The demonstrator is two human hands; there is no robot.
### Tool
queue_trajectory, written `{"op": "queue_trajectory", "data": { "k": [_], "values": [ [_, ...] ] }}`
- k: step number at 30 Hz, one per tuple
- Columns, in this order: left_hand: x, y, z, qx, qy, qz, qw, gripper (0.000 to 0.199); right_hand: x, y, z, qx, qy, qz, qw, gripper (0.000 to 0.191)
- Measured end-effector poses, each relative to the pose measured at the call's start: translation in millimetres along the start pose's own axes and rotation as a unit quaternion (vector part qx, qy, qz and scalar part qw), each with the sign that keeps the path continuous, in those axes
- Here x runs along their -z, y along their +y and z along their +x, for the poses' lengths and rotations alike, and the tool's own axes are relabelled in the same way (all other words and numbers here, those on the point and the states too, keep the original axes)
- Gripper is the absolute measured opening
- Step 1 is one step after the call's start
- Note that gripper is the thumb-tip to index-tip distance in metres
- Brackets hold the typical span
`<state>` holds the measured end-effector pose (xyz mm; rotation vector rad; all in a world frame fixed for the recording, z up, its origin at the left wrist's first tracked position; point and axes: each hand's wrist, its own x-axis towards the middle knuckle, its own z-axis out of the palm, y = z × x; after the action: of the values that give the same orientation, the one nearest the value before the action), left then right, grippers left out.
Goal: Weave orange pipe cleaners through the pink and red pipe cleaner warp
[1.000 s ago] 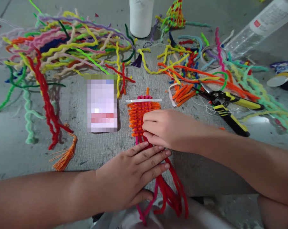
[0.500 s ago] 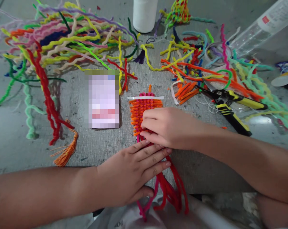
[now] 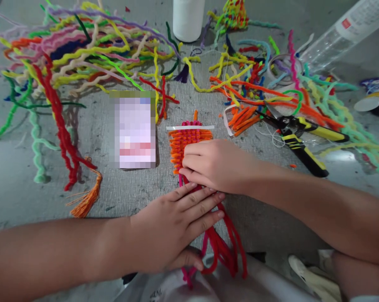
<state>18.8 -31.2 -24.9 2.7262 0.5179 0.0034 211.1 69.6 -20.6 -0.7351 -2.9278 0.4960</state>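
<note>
A woven piece of orange and magenta pipe cleaners [image 3: 177, 147] lies on the table in front of me, with a white strip [image 3: 190, 127] across its top end. My right hand [image 3: 213, 162] rests over its lower right part, the fingers curled and pressed onto the orange rows; the fingertips are partly hidden. Just below, my left hand [image 3: 180, 226] lies flat with fingers stretched over the long red pipe cleaners [image 3: 225, 247], which hang past the table's front edge. Both hands touch near the weave's lower end.
A phone [image 3: 134, 130] with a blurred screen lies left of the weave. Yellow-black pliers [image 3: 298, 132] and cut orange pipe cleaners [image 3: 243, 119] are on the right. A colourful pile [image 3: 92, 50], an orange tassel [image 3: 89, 195], a white bottle [image 3: 188, 21] and a clear tube [image 3: 343, 35] surround them.
My right hand has shifted slightly left, its fingers drawn in a little more on the weave. My left hand stays flat in place. The whole view has moved very slightly.
</note>
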Motion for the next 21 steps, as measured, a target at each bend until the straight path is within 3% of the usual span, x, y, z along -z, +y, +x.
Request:
{"op": "queue_trajectory", "data": {
  "k": [4,6,9,11,13,17,19,21],
  "values": [
    [2.5,-1.9,3.4,0.003,0.0,-0.033,0.999,0.082,6.6,4.5,-1.9,-0.005,-0.01,0.088,0.996,0.03],
    [3.9,-3.3,5.4,0.002,0.028,-0.052,0.998,0.081,15.6,8.3,-4.7,0.004,-0.001,0.14,0.99,0.029],
    [7.8,-3.2,5.8,0.012,0.117,-0.046,0.992,0.052,32.6,10.7,-10.7,-0.016,0.003,0.13,0.991,0.027],
    [11.2,-1.0,4.1,0.036,0.18,0.008,0.983,0.032,41.9,9.1,-14.3,-0.037,-0.041,0.09,0.994,0.022],
    [13.5,2.1,1.9,0.079,0.218,0.087,0.969,0.03,46.9,6.2,-16.2,-0.051,-0.092,0.057,0.993,0.015],
    [10.4,4.9,-0.4,0.181,0.172,0.154,0.956,0.04,47.0,2.4,-13.8,-0.074,-0.142,0.049,0.986,0.007],
    [6.9,3.5,-0.3,0.177,0.154,0.112,0.966,0.04,46.3,2.8,-11.5,-0.087,-0.151,0.06,0.983,0.007],
    [4.7,1.1,0.1,0.145,0.176,0.065,0.971,0.035,46.4,4.1,-9.9,-0.091,-0.157,0.069,0.981,0.008]
  ]
}}
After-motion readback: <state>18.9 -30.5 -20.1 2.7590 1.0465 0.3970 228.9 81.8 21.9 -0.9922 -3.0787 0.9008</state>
